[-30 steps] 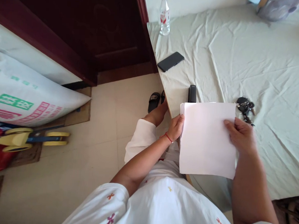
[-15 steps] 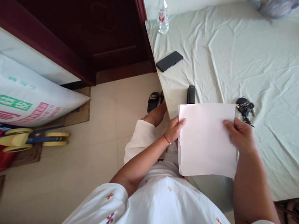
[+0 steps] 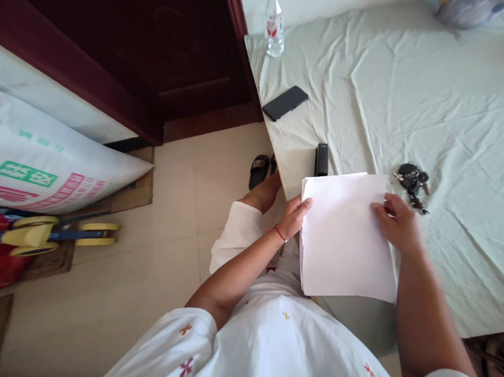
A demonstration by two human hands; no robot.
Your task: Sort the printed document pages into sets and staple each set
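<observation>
A stack of blank white paper is held up in front of my body, its sheets slightly uneven along the left and top edges. My left hand grips the left edge, thumb on top and fingers underneath. At the upper right edge, my right hand pinches the paper between thumb and fingers, and the sheet bends there. A black stapler stands just beyond the top edge of the stack. The bunch of keys lies near my right hand on the cloth.
A pale cloth covers the table, with a black phone and a water bottle along its left side. A purplish bag lies at the back. On the floor at left are a full white sack and a yellow wheeled toy.
My right hand has shifted slightly left and up, drawing in the paper's upper right edge. More of the keys shows now. My left hand keeps its grip.
</observation>
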